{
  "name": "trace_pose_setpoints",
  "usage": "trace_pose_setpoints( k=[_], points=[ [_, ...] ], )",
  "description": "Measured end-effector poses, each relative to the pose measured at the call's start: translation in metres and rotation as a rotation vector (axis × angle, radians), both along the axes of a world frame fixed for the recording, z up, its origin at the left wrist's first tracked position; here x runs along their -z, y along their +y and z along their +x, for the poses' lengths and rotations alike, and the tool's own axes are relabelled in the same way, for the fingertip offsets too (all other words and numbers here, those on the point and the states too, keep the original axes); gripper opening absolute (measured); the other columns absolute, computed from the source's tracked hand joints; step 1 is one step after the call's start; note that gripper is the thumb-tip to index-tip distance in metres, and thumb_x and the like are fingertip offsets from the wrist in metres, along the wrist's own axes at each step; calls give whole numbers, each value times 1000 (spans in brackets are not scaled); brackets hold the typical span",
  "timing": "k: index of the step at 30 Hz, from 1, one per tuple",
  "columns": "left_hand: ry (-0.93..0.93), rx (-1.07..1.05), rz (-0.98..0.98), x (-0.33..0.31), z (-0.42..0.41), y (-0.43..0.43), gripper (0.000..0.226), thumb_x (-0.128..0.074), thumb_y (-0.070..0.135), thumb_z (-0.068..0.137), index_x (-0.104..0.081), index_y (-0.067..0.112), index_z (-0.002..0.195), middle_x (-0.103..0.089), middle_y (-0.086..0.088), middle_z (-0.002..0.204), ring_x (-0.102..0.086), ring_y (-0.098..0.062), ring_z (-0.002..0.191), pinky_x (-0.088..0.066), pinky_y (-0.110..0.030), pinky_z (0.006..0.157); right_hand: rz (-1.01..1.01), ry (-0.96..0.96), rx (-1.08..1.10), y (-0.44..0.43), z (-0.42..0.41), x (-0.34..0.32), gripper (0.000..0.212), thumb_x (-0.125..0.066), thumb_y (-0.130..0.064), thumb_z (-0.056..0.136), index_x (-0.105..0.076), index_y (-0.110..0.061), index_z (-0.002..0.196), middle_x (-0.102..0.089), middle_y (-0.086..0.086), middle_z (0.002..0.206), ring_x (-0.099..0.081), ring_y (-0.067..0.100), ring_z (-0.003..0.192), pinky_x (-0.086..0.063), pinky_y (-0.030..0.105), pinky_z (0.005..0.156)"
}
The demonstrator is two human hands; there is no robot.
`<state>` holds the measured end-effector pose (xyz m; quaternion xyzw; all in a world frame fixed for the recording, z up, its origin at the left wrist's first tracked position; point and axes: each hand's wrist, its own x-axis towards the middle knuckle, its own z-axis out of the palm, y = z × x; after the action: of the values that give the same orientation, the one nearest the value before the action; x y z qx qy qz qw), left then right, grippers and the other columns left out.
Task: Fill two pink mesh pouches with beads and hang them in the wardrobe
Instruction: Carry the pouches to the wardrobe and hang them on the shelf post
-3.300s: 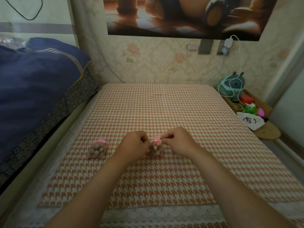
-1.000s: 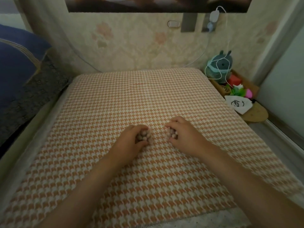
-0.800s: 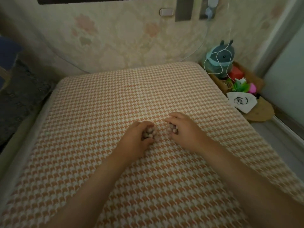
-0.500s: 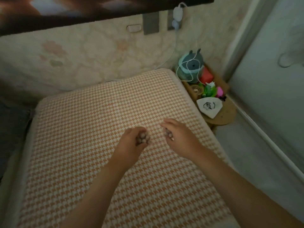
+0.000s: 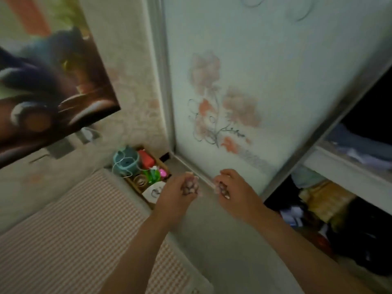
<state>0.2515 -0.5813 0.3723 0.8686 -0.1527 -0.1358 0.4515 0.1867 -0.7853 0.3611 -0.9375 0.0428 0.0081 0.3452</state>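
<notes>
Head view, blurred. Left hand (image 5: 176, 196): fingers curled round a bead-filled pink pouch (image 5: 189, 186), held in the air above the floor. Right hand (image 5: 235, 194): fingers closed round the second pouch (image 5: 221, 189), mostly hidden in the fist. Hands near each other, not touching. Sliding wardrobe door (image 5: 254, 81) stood just beyond them; open wardrobe shelves (image 5: 339, 198) to the right. Checked bed (image 5: 74, 230) lay near left.

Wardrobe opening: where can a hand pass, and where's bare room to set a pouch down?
The dark gap above the folded clothes on the shelf looks passable; below it, piled clothes crowd. Bare: the checked bed cover, and the floor strip between it and the sliding door. The wooden box is full.
</notes>
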Motion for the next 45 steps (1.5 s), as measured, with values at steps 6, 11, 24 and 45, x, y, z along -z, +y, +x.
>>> trace_pose_setpoints(
  k=[6,11,24,45],
  points=[
    [-27,349,-116,-80,-17,-159,29,-74,2,79,-61,15,102,-65,-9,89,-64,3,77,-47,-11,69,-121,-22,291,-140,-71,-90,37,-67,-2,90,-65,-7,127,-46,2,124,-61,21,95,-39,3,90],
    [-26,611,-168,-106,-54,-286,36,-70,20,72,-62,30,106,-63,-4,96,-66,-20,90,-55,-38,86,-185,-79,556,-241,-158,-135,39,-72,-3,85,-68,-6,123,-49,-1,113,-59,14,91,-49,27,96],
    [-109,1033,-93,-110,-261,-617,27,-70,7,83,-66,20,107,-58,9,96,-54,4,78,-42,-2,67,-161,49,1078,-492,-409,-113,36,-63,6,84,-67,-1,120,-56,9,117,-59,2,88,-40,1,85],
    [-332,1165,311,-11,-324,-825,24,-56,23,85,-62,22,108,-62,2,109,-55,-21,107,-46,-25,87,-62,266,1100,-661,-457,-14,40,-64,-10,92,-64,-15,132,-48,6,131,-61,24,107,-46,22,97]
  ],
)
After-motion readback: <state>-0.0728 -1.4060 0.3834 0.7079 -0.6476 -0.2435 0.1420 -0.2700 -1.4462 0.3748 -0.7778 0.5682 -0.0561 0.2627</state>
